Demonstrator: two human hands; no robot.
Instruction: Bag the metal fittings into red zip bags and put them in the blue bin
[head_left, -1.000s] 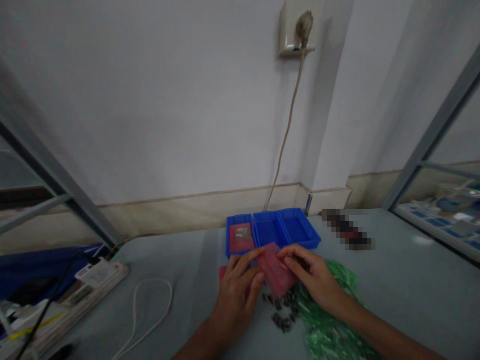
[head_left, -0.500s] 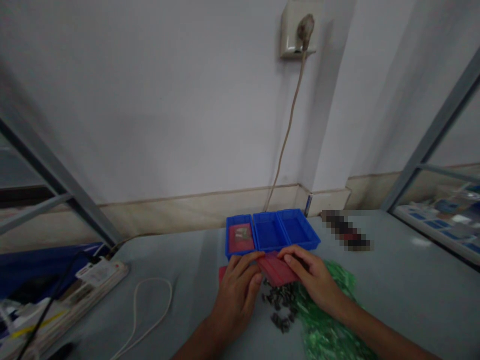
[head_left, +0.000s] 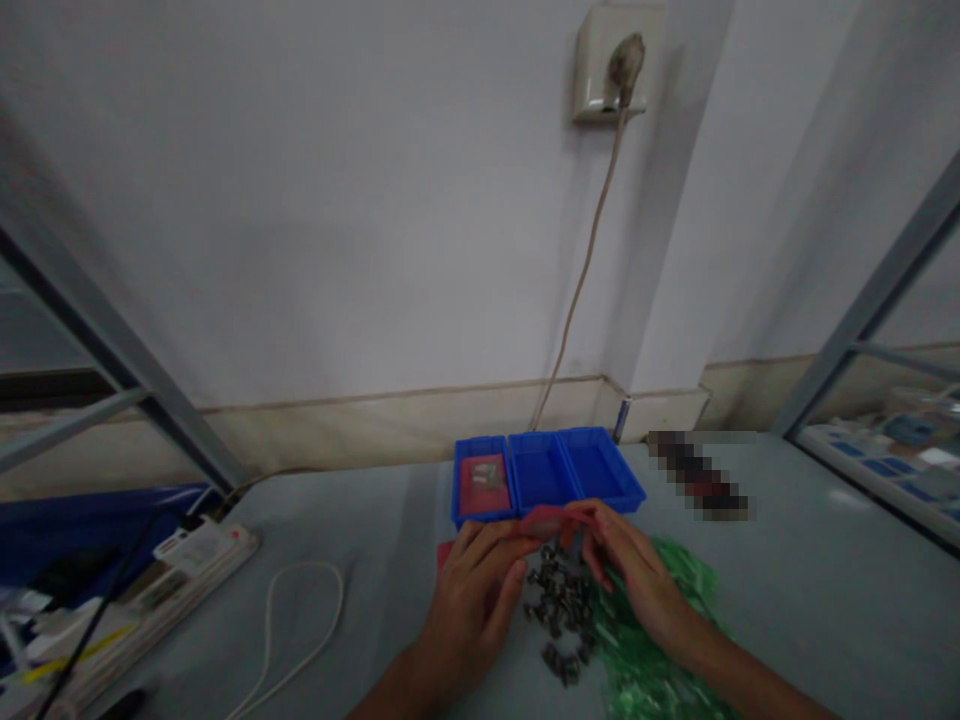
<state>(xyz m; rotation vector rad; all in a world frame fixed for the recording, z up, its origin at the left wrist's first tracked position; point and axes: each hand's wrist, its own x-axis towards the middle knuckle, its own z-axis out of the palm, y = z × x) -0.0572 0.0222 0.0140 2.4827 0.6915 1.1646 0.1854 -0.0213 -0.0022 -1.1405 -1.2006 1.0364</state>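
A small red plastic bag is stretched between my two hands, just in front of the blue trays. My left hand pinches its left side. On the opposite side, the fingers of my right hand are closed on the bag's edge. Beneath the bag, a loose pile of small dark metal parts, perhaps screws, lies on the table. Crumpled green plastic sits under and beside my right forearm. Another red piece pokes out from behind my left hand.
Behind my hands stand blue trays; the left one holds a red bag with small pieces. A white cable loops on the table at left, near a power strip. A pixelated object lies back right.
The red bag was tilted flat toward me; now it is seen edge-on and bowed, its sides bent. More of the metal pile shows beneath. The view has shifted slightly.
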